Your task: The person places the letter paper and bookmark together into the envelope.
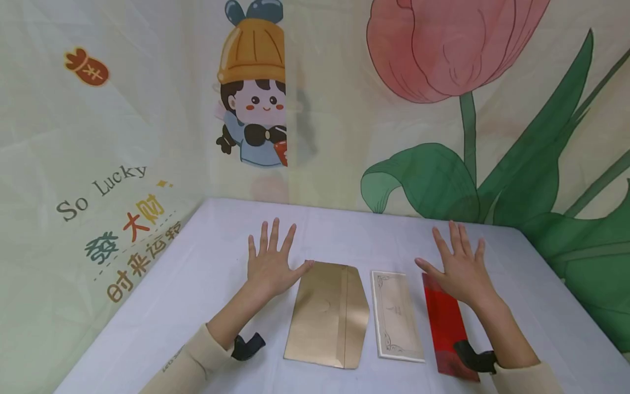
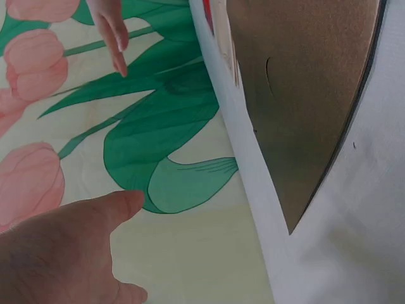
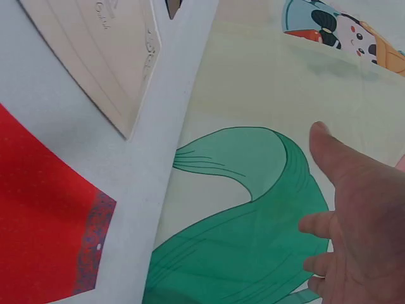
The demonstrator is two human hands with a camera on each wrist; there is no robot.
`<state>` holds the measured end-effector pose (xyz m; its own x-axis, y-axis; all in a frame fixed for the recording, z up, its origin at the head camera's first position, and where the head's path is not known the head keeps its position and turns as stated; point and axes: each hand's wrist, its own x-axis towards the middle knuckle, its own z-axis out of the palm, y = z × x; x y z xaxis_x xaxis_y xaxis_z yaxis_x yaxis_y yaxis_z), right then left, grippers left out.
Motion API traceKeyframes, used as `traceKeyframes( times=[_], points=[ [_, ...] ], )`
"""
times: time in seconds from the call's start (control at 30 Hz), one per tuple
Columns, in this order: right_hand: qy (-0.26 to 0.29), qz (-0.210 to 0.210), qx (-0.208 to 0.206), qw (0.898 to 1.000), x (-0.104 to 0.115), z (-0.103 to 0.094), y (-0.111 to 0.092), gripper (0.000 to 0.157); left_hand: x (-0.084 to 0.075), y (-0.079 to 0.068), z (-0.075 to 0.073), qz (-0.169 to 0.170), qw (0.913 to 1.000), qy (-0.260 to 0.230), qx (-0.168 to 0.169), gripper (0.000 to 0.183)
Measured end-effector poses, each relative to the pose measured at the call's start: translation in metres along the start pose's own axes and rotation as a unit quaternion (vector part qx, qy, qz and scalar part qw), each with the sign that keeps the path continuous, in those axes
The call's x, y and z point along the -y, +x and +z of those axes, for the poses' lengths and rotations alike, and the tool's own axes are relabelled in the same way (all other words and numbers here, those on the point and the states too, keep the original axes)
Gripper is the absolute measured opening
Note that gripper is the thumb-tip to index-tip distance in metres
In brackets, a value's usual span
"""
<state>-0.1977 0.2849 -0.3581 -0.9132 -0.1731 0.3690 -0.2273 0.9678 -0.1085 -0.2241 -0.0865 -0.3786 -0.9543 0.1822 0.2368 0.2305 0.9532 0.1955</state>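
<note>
My left hand (image 1: 269, 269) is held with fingers straight and spread, its thumb tip over the corner of a gold envelope (image 1: 317, 317). Nothing is in its grasp. To the right of the envelope lies a cream card (image 1: 396, 314) with ornamented corners and a pale border. A red envelope (image 1: 445, 328) lies farther right, with a patterned band (image 3: 95, 244) at its end. Above its far end my right hand (image 1: 462, 268) is spread with straight fingers and holds nothing. The right forearm and a black wrist strap hide part of the red envelope in the head view.
The three flat items lie side by side on a white-covered table (image 1: 221, 241). Behind it hangs a cloth (image 1: 330, 180) printed with a tulip and a cartoon figure. Another printed cloth (image 1: 44, 273), with lettering, runs along the left side.
</note>
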Motion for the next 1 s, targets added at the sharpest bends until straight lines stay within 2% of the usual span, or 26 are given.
traceKeyframes(
  times=[0.2,0.3,0.4,0.53,0.7,0.87,1.0],
  points=[
    [0.008,-0.001,0.026,1.0,0.006,0.007,-0.006,0.082,-0.006,-0.005,0.003,0.003,1.0,-0.006,-0.001,0.084],
    [0.036,0.0,0.051,0.998,0.026,0.015,-0.013,0.081,-0.015,-0.014,0.01,0.017,0.9996,-0.023,-0.004,0.079],
    [0.066,-0.015,0.084,0.994,0.056,0.027,-0.024,0.081,-0.027,-0.026,0.026,0.048,0.9983,-0.033,-0.002,0.077],
    [0.109,-0.077,0.144,0.981,0.089,0.042,-0.034,0.082,-0.038,-0.037,0.053,0.086,0.9961,-0.021,0.008,0.078],
    [0.11,-0.15,0.21,0.96,0.106,0.057,-0.038,0.085,-0.042,-0.041,0.079,0.112,0.9931,0.015,0.031,0.086],
    [0.088,-0.157,0.256,0.95,0.109,0.069,-0.045,0.092,-0.043,-0.046,0.094,0.145,0.9881,0.011,0.05,0.089],
    [0.094,-0.153,0.266,0.947,0.11,0.073,-0.047,0.092,-0.042,-0.049,0.098,0.145,0.9885,0.004,0.044,0.089]
  ],
)
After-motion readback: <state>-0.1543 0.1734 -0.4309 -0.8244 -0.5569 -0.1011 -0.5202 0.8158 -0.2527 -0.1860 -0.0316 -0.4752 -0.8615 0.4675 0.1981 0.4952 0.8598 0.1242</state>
